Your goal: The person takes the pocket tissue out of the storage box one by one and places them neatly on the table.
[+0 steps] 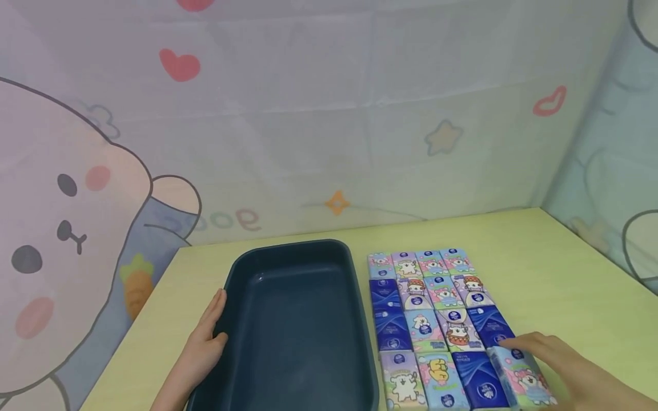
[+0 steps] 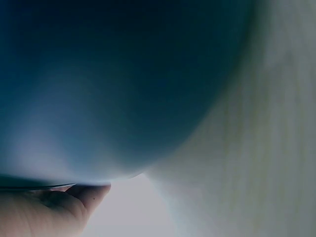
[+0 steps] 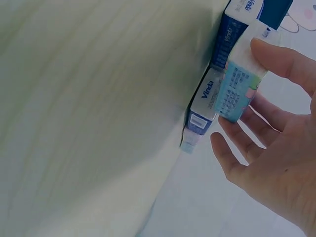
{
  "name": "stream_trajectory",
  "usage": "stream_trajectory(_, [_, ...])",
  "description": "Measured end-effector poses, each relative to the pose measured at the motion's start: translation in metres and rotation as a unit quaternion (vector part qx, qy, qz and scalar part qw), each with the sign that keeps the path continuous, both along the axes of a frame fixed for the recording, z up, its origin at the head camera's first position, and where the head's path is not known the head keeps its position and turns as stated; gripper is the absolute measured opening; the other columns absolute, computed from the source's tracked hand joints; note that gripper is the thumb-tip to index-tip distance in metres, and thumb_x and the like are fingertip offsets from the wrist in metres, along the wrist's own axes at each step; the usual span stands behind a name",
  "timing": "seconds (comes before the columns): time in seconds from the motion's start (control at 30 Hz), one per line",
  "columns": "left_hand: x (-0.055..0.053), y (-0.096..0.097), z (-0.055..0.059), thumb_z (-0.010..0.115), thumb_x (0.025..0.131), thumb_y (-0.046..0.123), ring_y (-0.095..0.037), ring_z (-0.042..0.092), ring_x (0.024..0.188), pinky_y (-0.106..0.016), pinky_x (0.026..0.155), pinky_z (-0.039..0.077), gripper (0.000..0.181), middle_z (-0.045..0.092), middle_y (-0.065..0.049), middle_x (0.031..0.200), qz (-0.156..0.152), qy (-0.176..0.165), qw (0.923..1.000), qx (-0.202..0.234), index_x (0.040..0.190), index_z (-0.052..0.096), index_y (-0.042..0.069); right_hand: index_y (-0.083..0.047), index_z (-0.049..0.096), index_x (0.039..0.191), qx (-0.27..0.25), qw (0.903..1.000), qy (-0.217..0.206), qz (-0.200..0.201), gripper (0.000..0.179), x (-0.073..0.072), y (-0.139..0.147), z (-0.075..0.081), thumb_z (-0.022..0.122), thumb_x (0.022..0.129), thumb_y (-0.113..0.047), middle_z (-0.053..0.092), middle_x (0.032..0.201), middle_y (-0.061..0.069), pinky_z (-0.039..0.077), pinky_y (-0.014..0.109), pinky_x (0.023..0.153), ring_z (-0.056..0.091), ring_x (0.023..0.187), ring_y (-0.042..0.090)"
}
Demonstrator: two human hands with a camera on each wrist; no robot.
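A dark blue plastic tub (image 1: 303, 325) with nothing in it stands in the middle of the table. My left hand (image 1: 203, 342) rests against its left side, fingers fairly straight along the rim; the left wrist view shows fingertips at the edge of the tub (image 2: 123, 89). To the right of the tub, several small tissue packs (image 1: 426, 331) lie in tidy rows, some plain blue, others with cartoon animals. My right hand (image 1: 565, 365) pinches a light blue cartoon tissue pack (image 3: 236, 91) at the near right corner, between thumb and fingers. That pack sits tilted, raised above its neighbours.
The pale yellow-green table (image 1: 540, 257) ends at a cloth backdrop (image 1: 319, 114) printed with a cartoon bear, hearts and stars. Another cloth hangs along the right side. Blue Vinda tissue packs (image 3: 205, 96) border the held one in the right wrist view.
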State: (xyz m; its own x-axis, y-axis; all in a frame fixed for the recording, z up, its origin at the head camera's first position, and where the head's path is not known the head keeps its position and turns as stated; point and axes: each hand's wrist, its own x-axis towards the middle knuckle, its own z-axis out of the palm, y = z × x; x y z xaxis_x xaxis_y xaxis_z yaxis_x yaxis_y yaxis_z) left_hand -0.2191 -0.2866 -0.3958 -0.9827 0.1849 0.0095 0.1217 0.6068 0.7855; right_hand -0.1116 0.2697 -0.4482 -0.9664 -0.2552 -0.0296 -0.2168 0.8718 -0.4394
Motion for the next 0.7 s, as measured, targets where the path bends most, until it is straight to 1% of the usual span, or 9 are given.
stream_trajectory(0.1, [0.000,0.000,0.000,0.035,0.084,-0.011,-0.040,-0.009,0.149,-0.065,0.115,0.007,0.078,-0.009,-0.015,0.162,0.002,0.002,1.0000,-0.001,0.154,0.004,0.003,-0.019,0.042,0.139,0.017,0.9997,0.017,0.000,0.084,-0.001,0.001,0.000,0.078,0.070,-0.052,0.047,0.134,0.011,0.047,0.067,0.080,0.047,0.116,0.041])
stream_trajectory(0.2, [0.001,-0.001,0.000,0.035,0.084,-0.011,-0.040,-0.009,0.149,-0.064,0.115,0.007,0.078,-0.009,-0.015,0.163,0.003,0.003,1.0000,-0.001,0.154,0.004,0.003,-0.019,0.044,0.137,0.035,0.9992,0.017,-0.005,0.086,-0.001,-0.002,0.001,0.077,0.068,-0.058,0.050,0.132,0.010,0.047,0.066,0.082,0.049,0.116,0.039])
stream_trajectory(0.33, [0.001,-0.001,0.001,0.034,0.084,-0.011,-0.039,-0.009,0.149,-0.064,0.115,0.007,0.078,-0.010,-0.015,0.163,0.004,0.000,1.0000,0.000,0.154,0.003,0.004,-0.022,0.044,0.138,0.071,0.9973,-0.006,-0.019,0.093,-0.002,-0.008,0.000,0.072,0.064,-0.071,0.050,0.134,0.008,0.049,0.063,0.084,0.050,0.117,0.035])
stream_trajectory(0.4, [0.001,-0.001,0.000,0.035,0.084,-0.011,-0.040,-0.009,0.149,-0.064,0.115,0.008,0.078,-0.009,-0.016,0.162,0.003,0.000,1.0000,-0.001,0.154,0.003,0.004,-0.022,0.043,0.138,0.085,0.9962,-0.002,-0.019,0.097,-0.003,-0.010,-0.001,0.069,0.061,-0.075,0.050,0.134,0.007,0.049,0.063,0.085,0.051,0.117,0.033])
stream_trajectory(0.47, [0.000,-0.001,-0.001,0.036,0.084,-0.012,-0.041,-0.009,0.149,-0.064,0.114,0.008,0.078,-0.009,-0.017,0.162,0.003,0.001,1.0000,-0.001,0.154,0.003,0.004,-0.022,0.042,0.139,0.097,0.9952,0.002,-0.014,0.098,-0.002,-0.011,-0.003,0.067,0.062,-0.077,0.050,0.134,0.007,0.049,0.063,0.085,0.050,0.117,0.033])
stream_trajectory(0.57, [0.000,0.000,-0.001,0.037,0.084,-0.011,-0.041,-0.008,0.149,-0.063,0.114,0.010,0.079,-0.008,-0.017,0.162,0.004,0.003,1.0000,-0.004,0.154,0.004,0.004,-0.021,0.041,0.140,0.097,0.9950,0.023,-0.007,0.099,-0.001,-0.010,-0.005,0.066,0.062,-0.078,0.049,0.134,0.006,0.049,0.062,0.085,0.050,0.117,0.033])
stream_trajectory(0.7, [-0.001,0.000,0.000,0.038,0.084,-0.011,-0.041,-0.007,0.148,-0.063,0.113,0.011,0.079,-0.009,-0.017,0.162,0.003,0.006,1.0000,-0.004,0.154,0.004,0.003,-0.021,0.039,0.141,0.092,0.9951,0.035,-0.003,0.101,0.000,-0.011,-0.007,0.066,0.061,-0.078,0.048,0.135,0.005,0.049,0.062,0.087,0.049,0.118,0.032])
